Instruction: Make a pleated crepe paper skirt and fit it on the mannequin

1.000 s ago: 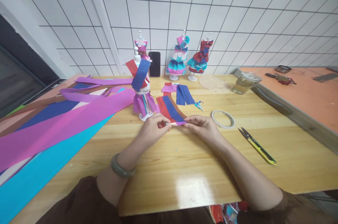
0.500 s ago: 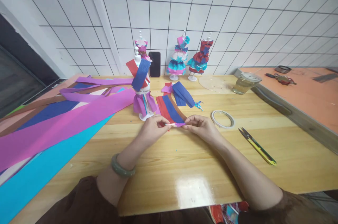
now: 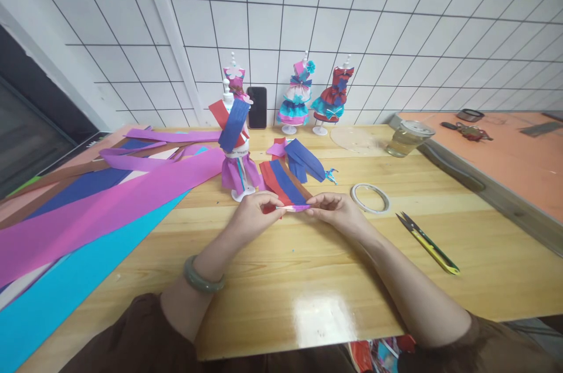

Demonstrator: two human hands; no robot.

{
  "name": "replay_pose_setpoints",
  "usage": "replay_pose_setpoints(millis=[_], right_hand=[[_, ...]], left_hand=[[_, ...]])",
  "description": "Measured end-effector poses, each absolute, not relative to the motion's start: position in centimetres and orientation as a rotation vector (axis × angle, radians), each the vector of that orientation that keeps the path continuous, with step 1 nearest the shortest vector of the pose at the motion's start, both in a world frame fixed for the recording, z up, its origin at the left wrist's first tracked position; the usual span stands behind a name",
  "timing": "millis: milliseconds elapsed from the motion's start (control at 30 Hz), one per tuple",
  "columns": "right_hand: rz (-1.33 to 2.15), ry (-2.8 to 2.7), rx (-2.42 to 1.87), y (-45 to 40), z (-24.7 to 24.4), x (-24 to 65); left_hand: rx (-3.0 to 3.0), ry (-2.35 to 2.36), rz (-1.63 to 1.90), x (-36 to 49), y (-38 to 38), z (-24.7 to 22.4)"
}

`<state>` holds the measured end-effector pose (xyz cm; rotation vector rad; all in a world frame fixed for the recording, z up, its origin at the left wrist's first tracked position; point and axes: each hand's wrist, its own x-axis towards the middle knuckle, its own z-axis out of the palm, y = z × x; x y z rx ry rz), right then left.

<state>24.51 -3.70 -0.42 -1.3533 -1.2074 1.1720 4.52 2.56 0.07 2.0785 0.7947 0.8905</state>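
My left hand [image 3: 257, 213] and my right hand [image 3: 331, 209] pinch the near edge of a striped piece of crepe paper [image 3: 285, 181] in red, blue and brown. That edge is folded and shows white and purple between my fingertips. Just beyond my left hand, a small white mannequin [image 3: 238, 144] stands upright, wearing crossed red and blue strips on its top and a purple skirt below. Past the striped piece lie loose blue crepe paper strips [image 3: 308, 160] and a small pink piece [image 3: 277, 148].
Long crepe paper strips [image 3: 132, 197] cover the left side. A tape roll [image 3: 370, 197] and thread snips [image 3: 427, 244] lie at the right, with a plastic cup [image 3: 409, 138] farther back. Dressed mannequins [image 3: 295, 100] and a phone [image 3: 257, 107] stand against the tiled wall.
Both hands keep their pinch on the folded edge, with barely any movement. The striped paper and the loose blue and pink pieces behind it have shifted slightly.
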Motion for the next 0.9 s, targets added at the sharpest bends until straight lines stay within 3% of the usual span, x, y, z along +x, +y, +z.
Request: replay_pose_setpoints(millis=[900], right_hand=[[1.24,-1.217,-1.397,-3.91,0.11,24.44]], left_hand=[[1.681,0.877,0.73,4.56,3.13,-0.54]])
